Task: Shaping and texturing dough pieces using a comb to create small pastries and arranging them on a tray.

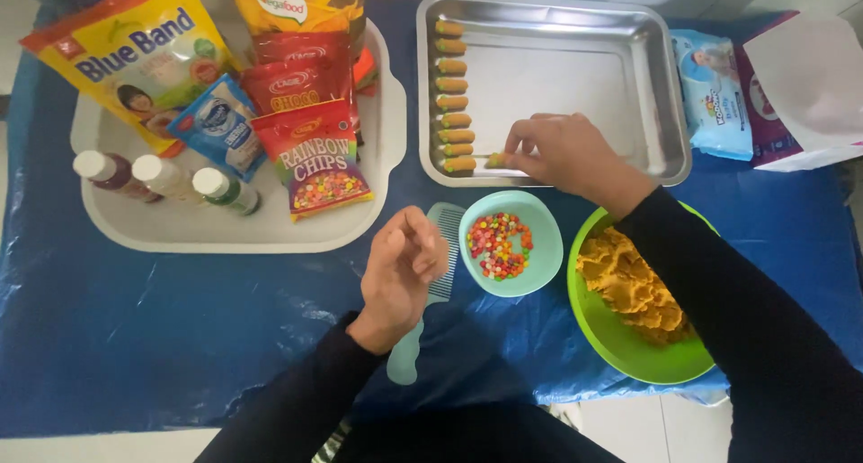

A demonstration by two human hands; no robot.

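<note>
At the near edge of the steel tray (pixel 661 94), right hand (pixel 562 153) pinches a small orange dough piece (pixel 495 161), fingertips closed on it, setting it just right of the nearest piece in the dough column (pixel 452 94) along the tray's left wall. Left hand (pixel 403 270) hovers loosely curled, holding nothing visible, over a pale teal comb (pixel 422 337) on the blue-covered counter (pixel 135 328). Between the hands: teal bowl (pixel 542 247) of coloured candy chips. Right of it, under the right forearm, green bowl (pixel 620 346) of orange dough. Far left: white tray (pixel 225 238) with snack packets and three small bottles (pixel 166 180). Far right: wipes pack (pixel 715 94).
</note>
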